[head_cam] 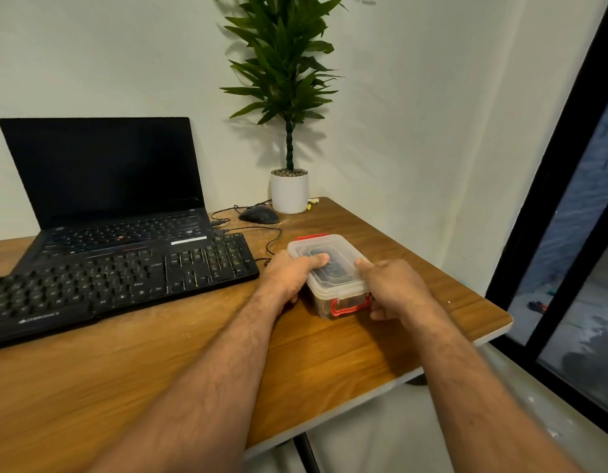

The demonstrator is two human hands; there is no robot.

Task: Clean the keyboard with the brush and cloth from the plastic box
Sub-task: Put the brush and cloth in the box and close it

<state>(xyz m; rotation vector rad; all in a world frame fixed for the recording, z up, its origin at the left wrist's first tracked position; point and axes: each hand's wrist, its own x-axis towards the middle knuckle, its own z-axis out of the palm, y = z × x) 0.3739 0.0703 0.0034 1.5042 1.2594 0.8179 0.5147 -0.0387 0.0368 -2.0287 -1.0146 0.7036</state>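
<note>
A clear plastic box (333, 249) with red clip latches stands on the wooden desk, right of a black keyboard (118, 278). Its lid is on, and something dark shows through it; I cannot make out a brush or cloth. My left hand (292, 271) grips the box's left side, thumb lying across the lid. My right hand (396, 286) holds the right side, thumb on the lid's edge and fingers curled by the near red latch (347, 307).
An open black laptop (108, 186) sits behind the keyboard. A black mouse (258, 214) with its cable and a potted plant (289, 191) stand at the back. The desk edge (466, 343) runs close on the right, beside a dark-framed window (555, 206).
</note>
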